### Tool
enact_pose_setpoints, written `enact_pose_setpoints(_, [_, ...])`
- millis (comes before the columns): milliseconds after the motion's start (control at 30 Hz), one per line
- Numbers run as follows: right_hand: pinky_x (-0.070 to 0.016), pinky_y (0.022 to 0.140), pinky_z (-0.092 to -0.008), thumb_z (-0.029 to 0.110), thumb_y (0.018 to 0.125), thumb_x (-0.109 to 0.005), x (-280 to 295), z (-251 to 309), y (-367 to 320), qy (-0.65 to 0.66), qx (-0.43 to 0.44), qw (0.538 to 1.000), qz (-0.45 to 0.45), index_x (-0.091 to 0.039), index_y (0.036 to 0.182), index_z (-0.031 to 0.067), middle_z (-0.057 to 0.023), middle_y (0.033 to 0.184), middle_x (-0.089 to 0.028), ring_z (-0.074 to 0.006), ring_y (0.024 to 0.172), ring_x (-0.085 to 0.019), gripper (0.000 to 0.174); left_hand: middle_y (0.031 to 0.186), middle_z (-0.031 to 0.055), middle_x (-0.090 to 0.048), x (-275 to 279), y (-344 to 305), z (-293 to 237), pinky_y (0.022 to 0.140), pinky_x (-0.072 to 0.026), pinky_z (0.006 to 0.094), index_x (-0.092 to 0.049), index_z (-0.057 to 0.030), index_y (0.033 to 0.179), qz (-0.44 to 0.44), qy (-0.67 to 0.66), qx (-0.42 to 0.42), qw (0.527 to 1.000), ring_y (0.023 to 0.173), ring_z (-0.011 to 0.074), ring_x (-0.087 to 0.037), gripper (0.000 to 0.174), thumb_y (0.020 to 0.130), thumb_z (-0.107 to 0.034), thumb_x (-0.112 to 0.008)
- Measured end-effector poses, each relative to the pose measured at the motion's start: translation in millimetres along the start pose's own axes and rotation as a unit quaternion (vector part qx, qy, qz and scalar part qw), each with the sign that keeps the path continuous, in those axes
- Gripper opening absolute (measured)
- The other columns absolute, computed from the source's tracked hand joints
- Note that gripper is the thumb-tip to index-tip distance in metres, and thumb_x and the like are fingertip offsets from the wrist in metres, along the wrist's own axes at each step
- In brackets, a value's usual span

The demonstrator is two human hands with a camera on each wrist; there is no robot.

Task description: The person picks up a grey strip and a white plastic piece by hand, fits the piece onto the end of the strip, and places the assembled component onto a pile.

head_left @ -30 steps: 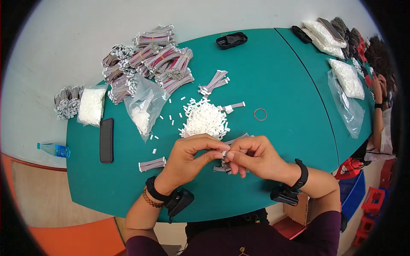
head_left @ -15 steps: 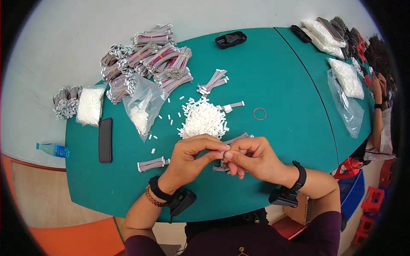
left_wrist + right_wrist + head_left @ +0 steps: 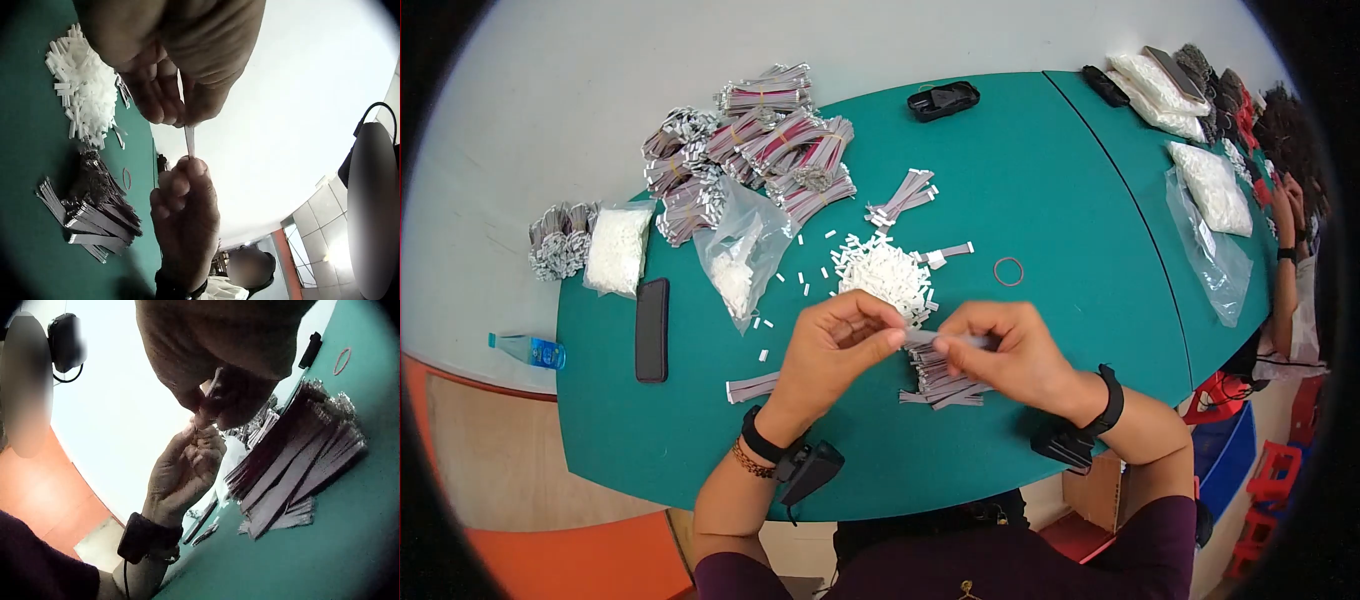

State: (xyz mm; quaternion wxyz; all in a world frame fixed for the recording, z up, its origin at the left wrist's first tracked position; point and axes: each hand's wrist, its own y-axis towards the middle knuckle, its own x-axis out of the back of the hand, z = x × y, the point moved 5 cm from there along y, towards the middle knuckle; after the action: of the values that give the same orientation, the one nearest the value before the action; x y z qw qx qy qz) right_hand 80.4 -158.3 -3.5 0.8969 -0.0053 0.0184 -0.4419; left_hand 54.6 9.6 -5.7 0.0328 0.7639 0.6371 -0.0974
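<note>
A short grey flat ribbon cable (image 3: 922, 337) stretches between the two hands above the table. My left hand (image 3: 825, 350) pinches its left end between thumb and fingers. On the other side, my right hand (image 3: 1012, 355) pinches it too, with part of the cable passing behind the thumb. The left wrist view shows the cable (image 3: 190, 142) nearly edge-on between the fingertips. Below the hands lies a stack of similar ribbon cables (image 3: 950, 380). Just beyond the fingers is a heap of small white plastic pieces (image 3: 885, 272).
Rubber-banded cable bundles (image 3: 780, 140) are piled at the back left beside an open plastic bag (image 3: 745, 245). Further left are a black phone-like case (image 3: 652, 330) and a water bottle (image 3: 530, 350). A red rubber band (image 3: 1008, 271) lies at right. Another person's arm (image 3: 1284, 240) reaches in far right.
The fingertips were together around a small end piece; now the hands have drawn apart, with the cable showing flat between them. More of the cable stack below is visible.
</note>
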Motion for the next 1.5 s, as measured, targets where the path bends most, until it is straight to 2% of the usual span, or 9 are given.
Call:
enact_pose_setpoints(133, [-0.0413,0.051,-0.0189,0.008,0.085,-0.062,16,1,7,0.102,-0.027,0.993,-0.055,-0.060,0.083,0.0016,-0.0010,0.068,-0.059,-0.0036,0.057,-0.051,0.007,0.085,0.0026,-0.059,0,0,2,0.071,-0.0442,0.0207,-0.056,-0.0011,0.091,-0.002,0.001,-0.013,1.000,0.079,0.0066,-0.054,0.014,0.080,0.001,-0.064])
enact_pose_setpoints(267, [-0.0426,0.054,-0.0186,0.011,0.084,-0.064,15,-5,9,0.200,-0.015,0.979,-0.040,-0.060,0.085,0.0024,-0.0019,0.070,-0.061,-0.0045,0.060,-0.053,0.010,0.086,0.0028,-0.058,-15,-2,7,0.073,-0.0446,0.0220,-0.055,-0.0009,0.091,0.016,0.034,-0.043,0.998,0.079,0.0079,-0.054,0.018,0.077,0.003,-0.066])
enact_pose_setpoints(533, [-0.0483,0.064,-0.0214,0.013,0.089,-0.057,8,2,6,0.208,0.028,0.976,-0.061,-0.057,0.085,0.0010,-0.0068,0.083,-0.065,-0.0091,0.069,-0.060,0.013,0.084,0.0010,-0.056,-32,-10,-1,0.069,-0.0437,0.0228,-0.056,-0.0022,0.090,0.018,0.187,-0.078,0.979,0.076,0.0080,-0.053,0.022,0.075,-0.004,-0.071])
enact_pose_setpoints(633, [-0.0492,0.065,-0.0222,0.012,0.091,-0.054,5,7,1,0.203,0.029,0.979,-0.010,-0.058,0.091,-0.0004,-0.0082,0.085,-0.065,-0.0102,0.072,-0.062,0.012,0.084,0.0016,-0.058,-18,-10,-1,0.069,-0.0434,0.0221,-0.057,-0.0007,0.093,-0.019,0.157,-0.099,0.982,0.077,0.0077,-0.053,0.021,0.078,-0.008,-0.070])
enact_pose_setpoints(733, [-0.0497,0.064,-0.0221,0.011,0.091,-0.054,-4,3,-3,0.184,0.014,0.983,0.027,-0.059,0.095,-0.0017,-0.0085,0.083,-0.066,-0.0105,0.074,-0.062,0.014,0.092,0.0010,-0.057,-24,-8,-5,0.068,-0.0410,0.0214,-0.058,-0.0013,0.094,-0.047,0.034,-0.054,0.997,0.076,0.0076,-0.049,0.017,0.083,-0.011,-0.066])
enact_pose_setpoints(933, [-0.0502,0.063,-0.0216,0.010,0.090,-0.056,-12,-5,-6,0.167,-0.031,0.985,0.035,-0.060,0.092,-0.0026,-0.0073,0.079,-0.066,-0.0102,0.072,-0.063,0.014,0.084,0.0012,-0.059,-24,-8,1,0.064,-0.0399,0.0206,-0.061,-0.0014,0.089,-0.033,-0.046,-0.014,0.998,0.072,0.0064,-0.049,0.011,0.083,-0.011,-0.064])
enact_pose_setpoints(1133, [-0.0513,0.065,-0.0220,0.009,0.090,-0.056,-13,-8,-7,0.168,-0.029,0.985,0.026,-0.060,0.092,-0.0030,-0.0071,0.079,-0.066,-0.0101,0.072,-0.063,0.013,0.084,0.0036,-0.062,-23,-11,5,0.068,-0.0437,0.0220,-0.062,-0.0013,0.089,-0.023,-0.088,0.026,0.996,0.077,0.0079,-0.055,0.008,0.085,-0.009,-0.063])
enact_pose_setpoints(1333, [-0.0510,0.064,-0.0217,0.010,0.090,-0.054,-14,-8,-6,0.177,-0.018,0.984,0.023,-0.060,0.093,-0.0028,-0.0071,0.079,-0.066,-0.0100,0.072,-0.062,0.014,0.079,0.0017,-0.061,-22,-11,15,0.061,-0.0379,0.0208,-0.062,-0.0028,0.088,-0.038,-0.126,0.044,0.990,0.070,0.0056,-0.051,0.010,0.084,-0.011,-0.063])
enact_pose_setpoints(1500, [-0.0508,0.063,-0.0218,0.010,0.091,-0.054,-14,-7,-6,0.178,-0.026,0.983,0.029,-0.060,0.093,-0.0027,-0.0069,0.080,-0.066,-0.0105,0.072,-0.063,0.014,0.082,0.0027,-0.061,-23,-12,9,0.069,-0.0425,0.0226,-0.061,-0.0012,0.089,-0.053,-0.086,0.015,0.995,0.074,0.0075,-0.053,0.010,0.083,-0.009,-0.064])
